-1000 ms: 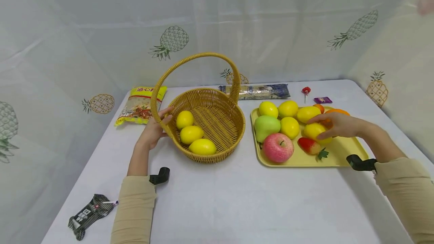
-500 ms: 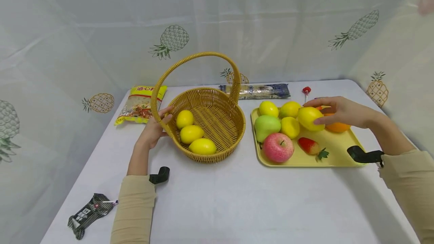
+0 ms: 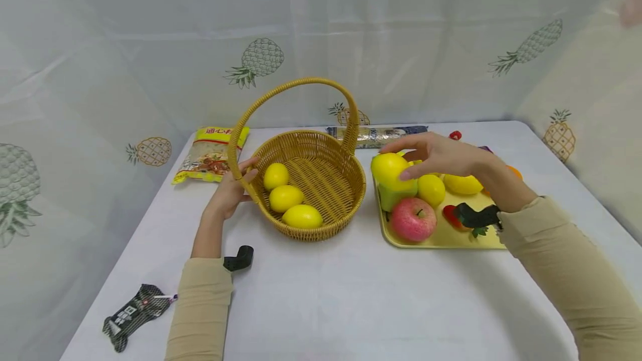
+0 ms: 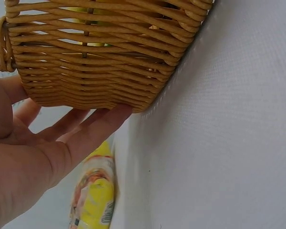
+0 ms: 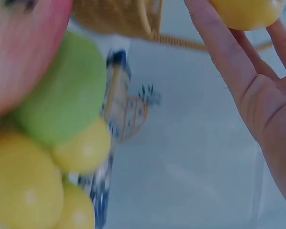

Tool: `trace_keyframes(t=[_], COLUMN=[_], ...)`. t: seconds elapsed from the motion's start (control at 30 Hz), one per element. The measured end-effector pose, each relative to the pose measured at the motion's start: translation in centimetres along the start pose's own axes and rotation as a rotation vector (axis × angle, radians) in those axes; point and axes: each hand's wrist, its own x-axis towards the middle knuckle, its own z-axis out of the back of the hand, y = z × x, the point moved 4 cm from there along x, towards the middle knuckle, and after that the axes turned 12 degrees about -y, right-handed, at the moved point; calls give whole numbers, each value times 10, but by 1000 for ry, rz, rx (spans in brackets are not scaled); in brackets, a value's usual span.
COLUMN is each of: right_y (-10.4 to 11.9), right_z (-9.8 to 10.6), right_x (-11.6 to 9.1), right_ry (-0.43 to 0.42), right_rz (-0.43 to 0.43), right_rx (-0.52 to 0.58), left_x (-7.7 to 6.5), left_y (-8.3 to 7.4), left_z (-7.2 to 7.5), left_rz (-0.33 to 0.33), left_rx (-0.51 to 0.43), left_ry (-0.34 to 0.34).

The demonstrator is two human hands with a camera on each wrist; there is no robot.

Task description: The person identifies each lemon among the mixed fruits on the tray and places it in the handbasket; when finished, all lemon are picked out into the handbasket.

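Observation:
At the wicker basket's left side, my left hand (image 3: 230,191) rests against the outer wall below the handle. In the left wrist view its fairly straight fingers (image 4: 93,131) touch the weave of the basket (image 4: 100,71). The basket (image 3: 326,233) stands upright and holds three lemons (image 3: 286,198) along its left side. My right hand (image 3: 441,155) pinches another lemon (image 3: 388,170) between thumb and fingers, raised above the green pear (image 3: 398,195) at the tray's left end. That held lemon (image 5: 250,12) also shows at the top of the right wrist view.
The yellow tray (image 3: 431,238) bears a pink apple (image 3: 413,219), a strawberry (image 3: 451,216), more lemons (image 3: 431,189) and orange fruit. A yellow food packet (image 3: 210,155) lies left of the basket, a long packet (image 3: 373,137) behind. A dark wrapper (image 3: 135,313) lies front left.
My right hand has gripped a lemon from the tray, lifted it and carried it left, over the pear. My left hand has stayed at the basket.

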Motion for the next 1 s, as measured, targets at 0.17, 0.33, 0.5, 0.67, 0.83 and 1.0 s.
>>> trace_keyframes(t=[0.17, 0.33, 0.5, 0.67, 0.83, 1.0], right_y=[14, 21, 21, 17, 14, 8], right_z=[-38, -68, -93, -107, -112, -113], right_x=[33, 61, 80, 90, 94, 98], right_ry=[122, 246, 361, 435, 465, 499], right_rz=[79, 106, 73, 63, 41, 45], right_rx=[43, 27, 43, -10, -22, -39], left_x=[-1, -1, -1, -1, -1, -3], left_y=[0, 1, -1, -3, -5, -4], left_z=[-2, -2, -1, -3, -3, -2], left_rz=[-1, 0, -14, -19, -6, -1], left_rx=[4, -4, 0, 8, 8, 5], left_ry=[-7, -11, -10, -4, -7, -14])
